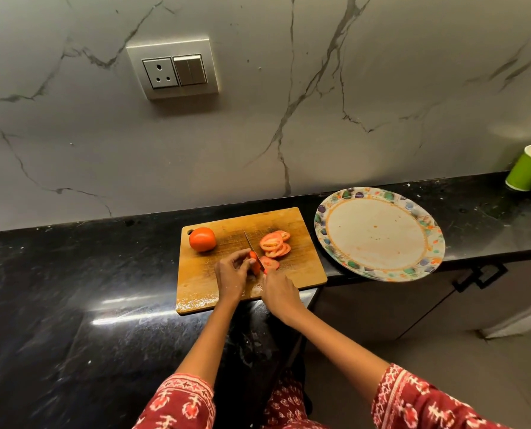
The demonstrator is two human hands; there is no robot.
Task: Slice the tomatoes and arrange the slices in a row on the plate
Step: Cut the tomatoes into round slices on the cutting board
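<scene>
A wooden cutting board (pixel 301 267) lies on the black counter. A whole red tomato (pixel 202 239) sits at its back left corner. Several cut slices (pixel 275 244) are piled at the board's middle right. My left hand (pixel 231 274) pinches the remaining piece of a tomato (pixel 254 267) with curled fingers. My right hand (pixel 278 291) grips the handle of a knife (pixel 252 247), whose blade runs down against that piece. To the right, a round plate (pixel 378 233) with a colourful patterned rim holds no slices.
The black stone counter (pixel 72 274) extends left and ends just right of the board, where the plate overhangs a lower cabinet (pixel 480 275). A green paper cup (pixel 530 168) stands at the far right. A marble wall with a socket panel (pixel 173 68) rises behind.
</scene>
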